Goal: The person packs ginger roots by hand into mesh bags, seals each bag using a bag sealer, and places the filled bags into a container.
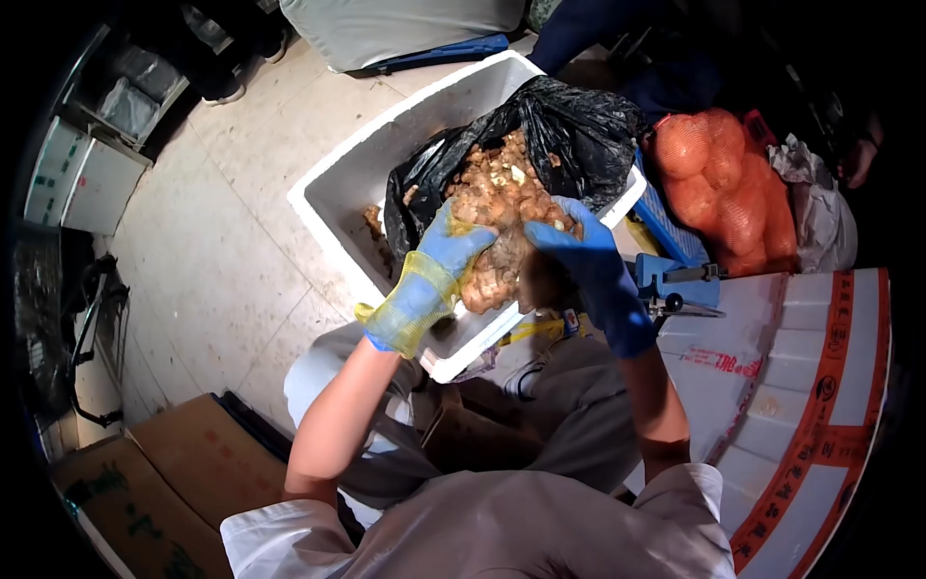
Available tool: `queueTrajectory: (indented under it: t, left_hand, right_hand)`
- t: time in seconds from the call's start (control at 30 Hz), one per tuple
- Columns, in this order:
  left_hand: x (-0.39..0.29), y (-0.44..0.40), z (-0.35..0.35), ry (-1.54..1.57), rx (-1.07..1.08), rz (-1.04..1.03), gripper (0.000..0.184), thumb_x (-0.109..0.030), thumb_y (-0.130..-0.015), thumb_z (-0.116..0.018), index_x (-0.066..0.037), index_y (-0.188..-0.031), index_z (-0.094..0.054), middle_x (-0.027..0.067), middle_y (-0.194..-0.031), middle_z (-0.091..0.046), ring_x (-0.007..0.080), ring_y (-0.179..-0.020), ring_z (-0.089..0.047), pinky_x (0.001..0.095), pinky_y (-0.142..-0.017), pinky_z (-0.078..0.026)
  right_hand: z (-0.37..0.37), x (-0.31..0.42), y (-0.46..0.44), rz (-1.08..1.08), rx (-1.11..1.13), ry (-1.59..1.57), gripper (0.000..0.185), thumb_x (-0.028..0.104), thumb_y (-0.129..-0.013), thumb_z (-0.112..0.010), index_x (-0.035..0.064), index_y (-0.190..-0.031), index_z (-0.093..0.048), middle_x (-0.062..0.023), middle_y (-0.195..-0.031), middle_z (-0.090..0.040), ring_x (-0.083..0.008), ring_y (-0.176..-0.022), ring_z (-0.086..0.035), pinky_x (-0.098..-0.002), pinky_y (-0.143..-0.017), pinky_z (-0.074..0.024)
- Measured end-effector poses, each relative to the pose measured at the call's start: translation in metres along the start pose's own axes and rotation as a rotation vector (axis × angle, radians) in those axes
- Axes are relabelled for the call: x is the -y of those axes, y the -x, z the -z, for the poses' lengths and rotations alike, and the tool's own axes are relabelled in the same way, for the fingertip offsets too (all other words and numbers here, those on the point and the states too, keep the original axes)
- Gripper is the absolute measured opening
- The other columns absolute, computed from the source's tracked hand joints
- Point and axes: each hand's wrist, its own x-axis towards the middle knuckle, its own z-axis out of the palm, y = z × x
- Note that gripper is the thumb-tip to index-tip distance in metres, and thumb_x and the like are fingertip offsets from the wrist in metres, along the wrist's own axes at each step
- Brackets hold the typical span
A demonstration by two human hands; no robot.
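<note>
My left hand (pixel 436 261), in a blue glove with a yellow net-like layer over it, grips a large knobby piece of ginger (pixel 497 270) from the left. On the other side, my right hand (pixel 588 265) in a blue glove closes around the same ginger. Its lower right part lies in shadow. Below and beyond it, more ginger (pixel 502 159) lies heaped in a black plastic bag (pixel 588 130). The bag sits inside a white foam box (pixel 362 140), and both hands are over the box's near side.
Orange mesh sacks (pixel 719 183) and a crumpled pale bag (pixel 815 212) stand to the right. A blue metal device (pixel 675 280) is beside the box. Taped white cartons (pixel 801 405) lie at lower right, brown cartons (pixel 183 473) at lower left. Another person's shoe (pixel 227 95) shows at upper left.
</note>
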Motion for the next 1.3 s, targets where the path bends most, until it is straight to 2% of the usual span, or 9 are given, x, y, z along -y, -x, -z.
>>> queueTrajectory:
  t: [0.2, 0.37, 0.4, 0.57, 0.6, 0.87, 1.0, 1.17, 1.3]
  left_hand:
    - [0.003, 0.008, -0.001, 0.031, 0.045, 0.189, 0.042, -0.001, -0.073, -0.057, -0.002, -0.112, -0.042, 0.0054, -0.096, -0.053, 0.0128, -0.084, -0.053, 0.0238, -0.073, -0.045]
    - [0.029, 0.023, 0.004, -0.421, 0.249, 0.494, 0.045, 0.001, -0.075, -0.054, -0.003, -0.118, -0.039, 0.002, -0.105, -0.051, 0.0104, -0.092, -0.05, 0.0239, -0.081, -0.041]
    - [0.048, 0.024, 0.009, -0.668, 0.318, 0.36, 0.034, -0.014, -0.073, -0.06, -0.003, -0.102, -0.049, 0.0017, -0.082, -0.055, 0.0069, -0.072, -0.05, 0.0219, -0.062, -0.042]
    - [0.124, 0.037, 0.045, -0.939, 0.919, 0.085, 0.027, -0.014, -0.08, -0.049, -0.004, -0.104, -0.047, 0.0077, -0.084, -0.052, 0.0125, -0.073, -0.052, 0.0268, -0.068, -0.042]
    - [0.129, 0.04, 0.046, -0.892, 0.973, 0.102, 0.029, -0.013, -0.082, -0.047, -0.004, -0.109, -0.046, 0.0073, -0.09, -0.053, 0.0127, -0.076, -0.052, 0.0266, -0.072, -0.042]
    - [0.139, 0.044, 0.038, -0.994, 1.01, 0.325, 0.054, -0.036, -0.067, -0.065, -0.004, -0.106, -0.048, 0.0101, -0.094, -0.053, 0.0173, -0.091, -0.049, 0.0284, -0.079, -0.04]
    - [0.109, 0.038, 0.013, -1.133, 1.097, 0.214, 0.053, -0.035, -0.068, -0.064, -0.002, -0.106, -0.048, 0.0101, -0.094, -0.053, 0.0176, -0.091, -0.049, 0.0283, -0.079, -0.04]
    - [0.067, 0.03, -0.017, -1.516, 1.164, -0.095, 0.052, -0.034, -0.068, -0.064, -0.001, -0.105, -0.048, 0.0101, -0.093, -0.053, 0.0181, -0.091, -0.049, 0.0283, -0.079, -0.04]
    - [0.073, 0.028, 0.018, -0.813, 1.044, 0.252, 0.052, -0.021, -0.068, -0.067, 0.002, -0.109, -0.044, 0.0116, -0.099, -0.052, 0.0156, -0.093, -0.047, 0.0267, -0.081, -0.038]
  right_hand:
    - [0.027, -0.029, 0.025, 0.037, 0.094, 0.273, 0.041, 0.019, -0.074, -0.062, -0.0001, -0.107, -0.047, -0.0093, -0.097, -0.054, -0.0113, -0.084, -0.052, -0.0247, -0.072, -0.0428]
    - [0.067, -0.055, 0.012, -0.194, 0.132, -0.197, 0.038, 0.034, -0.085, -0.042, 0.0023, -0.103, -0.052, -0.0048, -0.092, -0.057, -0.0109, -0.076, -0.055, -0.025, -0.068, -0.0446]
    - [0.07, -0.066, 0.009, -0.252, 0.131, -0.255, 0.036, 0.031, -0.085, -0.044, 0.0015, -0.104, -0.052, -0.005, -0.092, -0.057, -0.0106, -0.077, -0.055, -0.0254, -0.069, -0.0449]
    - [0.018, -0.07, 0.019, 0.492, 0.69, 0.325, 0.029, 0.005, -0.078, -0.051, 0.0035, -0.106, -0.052, -0.0098, -0.112, -0.049, -0.0164, -0.103, -0.046, -0.026, -0.087, -0.0367]
    - [0.005, -0.071, 0.022, -0.054, 0.718, 0.079, 0.029, 0.008, -0.079, -0.05, 0.0026, -0.107, -0.051, -0.0099, -0.115, -0.047, -0.017, -0.105, -0.045, -0.0272, -0.089, -0.0336]
    - [-0.012, -0.083, 0.029, -0.04, 0.935, -0.133, 0.028, 0.012, -0.081, -0.049, -0.0002, -0.106, -0.048, -0.008, -0.1, -0.052, -0.0127, -0.094, -0.047, -0.0256, -0.083, -0.0362]
    - [-0.006, -0.089, 0.025, 0.011, 0.868, -0.206, 0.026, 0.011, -0.081, -0.049, 0.0, -0.104, -0.048, -0.0067, -0.093, -0.052, -0.0113, -0.089, -0.048, -0.0239, -0.08, -0.0371]
    - [0.01, -0.08, 0.022, -0.059, 0.198, -0.546, 0.013, 0.011, -0.083, -0.048, 0.0029, -0.093, -0.048, 0.0006, -0.079, -0.046, -0.0063, -0.078, -0.044, -0.0212, -0.069, -0.0386]
    - [0.019, -0.084, 0.019, -0.058, 0.26, -0.292, 0.013, 0.012, -0.083, -0.047, 0.003, -0.093, -0.048, 0.0012, -0.081, -0.046, -0.0057, -0.077, -0.044, -0.0208, -0.069, -0.0384]
